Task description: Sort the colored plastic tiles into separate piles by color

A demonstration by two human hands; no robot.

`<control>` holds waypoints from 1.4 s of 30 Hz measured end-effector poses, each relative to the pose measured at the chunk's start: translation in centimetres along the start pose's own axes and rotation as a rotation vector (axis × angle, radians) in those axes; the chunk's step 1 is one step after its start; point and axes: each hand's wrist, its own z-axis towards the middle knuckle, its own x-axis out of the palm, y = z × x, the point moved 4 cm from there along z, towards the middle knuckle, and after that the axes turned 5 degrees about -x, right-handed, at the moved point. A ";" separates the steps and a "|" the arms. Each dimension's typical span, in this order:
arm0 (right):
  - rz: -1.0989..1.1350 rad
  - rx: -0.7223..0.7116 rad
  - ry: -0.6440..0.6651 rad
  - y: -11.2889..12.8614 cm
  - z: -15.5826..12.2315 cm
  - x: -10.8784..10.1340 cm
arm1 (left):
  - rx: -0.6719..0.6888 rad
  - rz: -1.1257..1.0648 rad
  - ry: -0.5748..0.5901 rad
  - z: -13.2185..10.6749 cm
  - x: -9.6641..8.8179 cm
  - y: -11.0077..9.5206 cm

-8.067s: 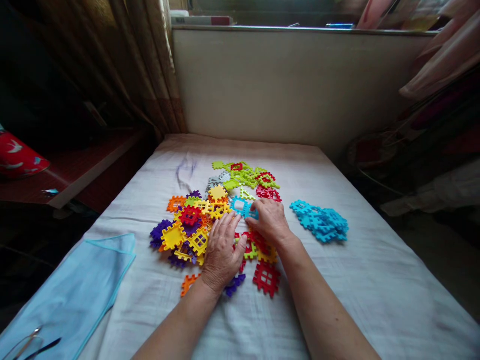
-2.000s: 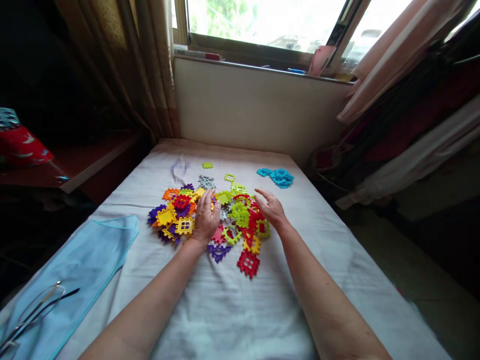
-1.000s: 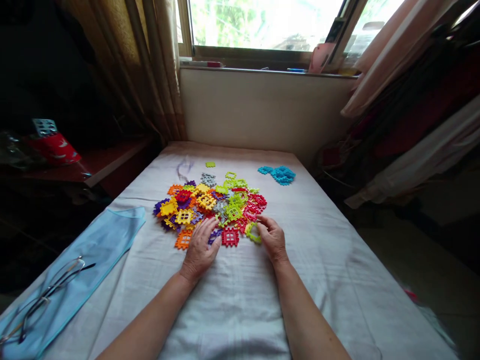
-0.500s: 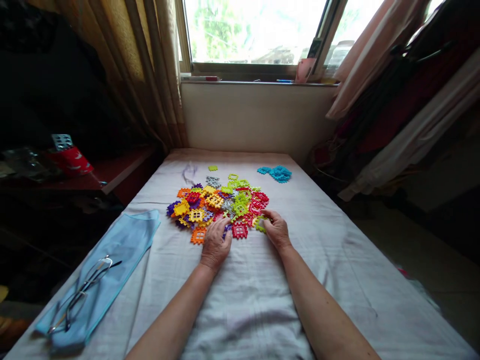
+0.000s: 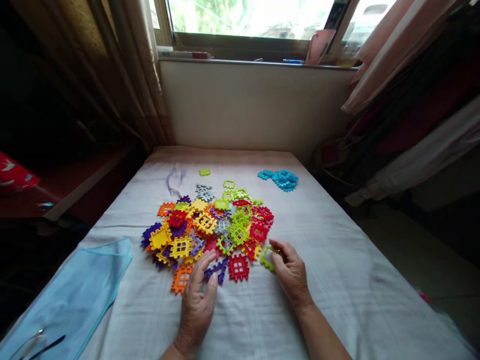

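Note:
A mixed heap of plastic interlocking building tiles [image 5: 205, 224] in yellow, orange, purple, red, green and grey lies on a pale sheet. My right hand [image 5: 291, 270] pinches a lime-green square frame tile [image 5: 265, 260] at the heap's right front edge. At the near side, my left hand [image 5: 198, 297] has its thumb and fingers apart, holding nothing. Close to its fingertips lies a purple triangular tile [image 5: 218, 271]. A red window tile [image 5: 239, 267] sits flat between both hands, and an orange tile [image 5: 181, 278] is just left of my left hand.
Blue tiles [image 5: 284, 179] form a separate small pile at the back right. One lime-green tile [image 5: 204, 172] lies alone at the back. A light blue cloth [image 5: 80, 280] with eyeglasses [image 5: 37, 345] is on the left. Clothes [image 5: 403, 55] hang at the right.
The view has tilted down and come closer to the heap. My left hand has drawn back from the tiles with its fingers spread. The lime-green tile stays in my right hand.

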 end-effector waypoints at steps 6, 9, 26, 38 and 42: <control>-0.018 -0.054 -0.034 0.3 0.2 0.1 | -0.023 -0.021 -0.009 -0.1 0.0 -0.1; -0.051 -0.082 -0.018 0.4 0.4 0.3 | 0.023 -0.006 0.011 0.2 0.3 -0.6; -0.525 -0.116 0.398 1.9 0.0 -1.9 | 0.409 0.261 0.116 0.0 1.8 -3.1; -0.704 -0.083 0.157 0.4 0.4 -4.6 | 0.534 0.483 0.065 3.9 0.7 -2.5; -0.799 0.058 0.090 -1.0 0.5 -6.6 | 0.530 0.523 0.058 2.7 0.1 -1.9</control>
